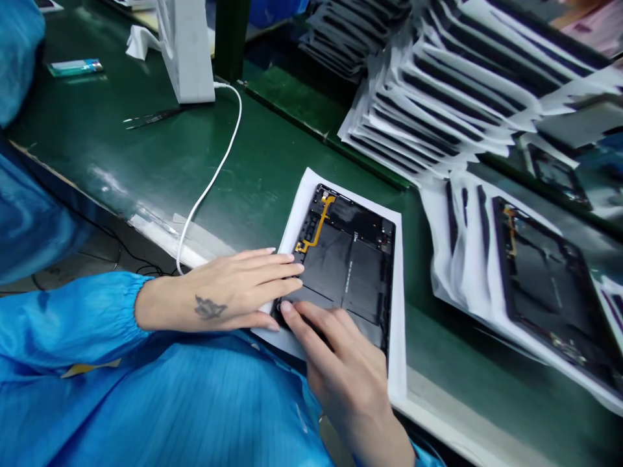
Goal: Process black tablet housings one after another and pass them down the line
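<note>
An opened tablet-like device [365, 259] with black inner parts and an orange ribbon cable [318, 227] lies on a white sheet [398, 324] at the table's near edge. My left hand [228, 288] rests flat, its stretched fingers reaching over the device's left edge. My right hand [343, 363] is bent over the lower left part of the device, the index fingertip touching near its edge. The thumb and other fingers of that hand are partly hidden, and whether they hold anything small cannot be made out.
Tall stacks of devices between white sheets [438, 97] stand at the upper right, with another opened device [549, 285] at the right. Tweezers [156, 119], a white stand [187, 52], its white cable [226, 155] and a lighter-like item [75, 68] are on the green table [263, 175].
</note>
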The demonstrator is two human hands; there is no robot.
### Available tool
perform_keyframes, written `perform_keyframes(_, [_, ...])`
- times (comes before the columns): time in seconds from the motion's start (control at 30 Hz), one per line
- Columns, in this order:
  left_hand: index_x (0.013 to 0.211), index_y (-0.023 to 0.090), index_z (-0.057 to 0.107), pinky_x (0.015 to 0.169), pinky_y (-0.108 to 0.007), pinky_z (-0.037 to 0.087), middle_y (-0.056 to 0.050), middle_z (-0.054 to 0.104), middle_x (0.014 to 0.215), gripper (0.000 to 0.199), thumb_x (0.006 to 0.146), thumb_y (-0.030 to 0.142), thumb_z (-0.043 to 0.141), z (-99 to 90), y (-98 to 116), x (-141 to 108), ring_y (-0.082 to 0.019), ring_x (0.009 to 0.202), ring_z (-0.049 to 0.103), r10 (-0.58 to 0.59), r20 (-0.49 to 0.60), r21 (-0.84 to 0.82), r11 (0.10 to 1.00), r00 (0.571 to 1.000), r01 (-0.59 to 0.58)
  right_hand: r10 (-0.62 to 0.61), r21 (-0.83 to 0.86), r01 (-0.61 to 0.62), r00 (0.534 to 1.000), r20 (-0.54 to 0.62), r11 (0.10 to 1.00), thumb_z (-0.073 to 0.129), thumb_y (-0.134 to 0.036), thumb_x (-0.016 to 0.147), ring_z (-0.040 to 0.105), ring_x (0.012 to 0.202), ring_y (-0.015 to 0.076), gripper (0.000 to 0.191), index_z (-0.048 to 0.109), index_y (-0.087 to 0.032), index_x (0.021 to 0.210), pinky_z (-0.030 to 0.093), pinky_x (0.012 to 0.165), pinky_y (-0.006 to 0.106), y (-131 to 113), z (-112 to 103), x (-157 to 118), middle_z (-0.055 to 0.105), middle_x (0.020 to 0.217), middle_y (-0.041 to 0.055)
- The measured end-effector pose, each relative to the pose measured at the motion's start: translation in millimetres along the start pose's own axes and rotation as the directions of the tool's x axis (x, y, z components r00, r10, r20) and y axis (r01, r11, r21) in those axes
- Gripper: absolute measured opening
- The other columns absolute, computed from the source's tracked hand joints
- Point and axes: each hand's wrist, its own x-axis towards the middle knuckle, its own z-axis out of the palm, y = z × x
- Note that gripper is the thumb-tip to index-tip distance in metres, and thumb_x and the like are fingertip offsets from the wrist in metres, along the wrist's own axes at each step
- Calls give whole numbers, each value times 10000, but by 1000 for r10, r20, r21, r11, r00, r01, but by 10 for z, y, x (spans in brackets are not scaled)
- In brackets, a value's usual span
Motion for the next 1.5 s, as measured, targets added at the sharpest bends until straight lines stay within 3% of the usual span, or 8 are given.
perform_keyframes(0.3, [1417,55,520,1227,-460,387,-188,514,1522,513,1045,407,516,-15,-14,4,-285,1450,467,34,7,50,998,999,-35,-202,-180,245,953,225,953,396,-119,1045,539,698,158,338,721,-150,956,402,551,310,29,-202,253,723,917,70])
perform_keyframes(0.77, [1481,73,453,1217,-484,387,-176,452,1573,579,1042,448,507,-22,-24,-55,-296,1478,423,47,70,179,982,996,-59,-156,-151,169,983,99,974,355,-81,1028,588,737,177,353,705,-125,1044,442,585,309,50,-87,161,730,933,88])
perform_keyframes(0.9, [1487,103,458,1209,-518,394,-179,474,1556,567,1042,452,506,-32,-20,-189,-311,1461,446,16,-7,267,964,1000,-14,87,8,-87,982,-168,996,496,-78,981,622,772,185,439,569,-181,1402,495,673,313,-41,-137,-36,722,977,81])
perform_keyframes(0.97, [1423,115,523,1163,-487,464,-168,565,1478,430,1060,344,495,-40,8,-237,-286,1394,532,21,-91,258,966,996,4,328,180,-283,887,-326,942,617,-94,941,576,661,161,567,514,-248,1478,472,629,298,-141,-172,-124,670,821,13])
perform_keyframes(1.07, [1295,113,606,1038,-406,578,-155,679,1327,283,1041,178,498,-37,67,-235,-246,1262,644,93,-190,236,971,977,-46,581,512,-372,738,-342,774,545,-273,1026,530,590,148,319,666,-306,1319,465,611,302,-243,-205,-201,568,675,-22])
perform_keyframes(1.23, [1216,84,640,986,-381,617,-151,731,1222,242,1010,107,514,28,102,-162,-241,1165,700,225,-216,271,949,950,-163,438,496,-283,869,-229,821,275,-566,1054,632,819,223,595,753,-219,1131,520,689,376,-254,-105,-280,655,850,79])
perform_keyframes(1.37, [1209,40,640,994,-395,616,-176,726,1222,249,1000,91,514,82,76,-168,-266,1170,698,245,-227,262,948,943,-183,219,350,-90,910,-351,932,567,-233,1012,636,772,197,248,670,-137,1215,539,692,360,-279,92,-302,689,822,70])
perform_keyframes(1.5, [1193,41,649,1020,-375,604,-175,727,1219,237,989,84,536,105,70,-185,-249,1187,692,229,-256,234,957,939,-170,142,193,-81,934,-329,978,648,-77,926,684,835,214,426,620,-159,1343,570,751,381,-285,208,-285,747,887,71])
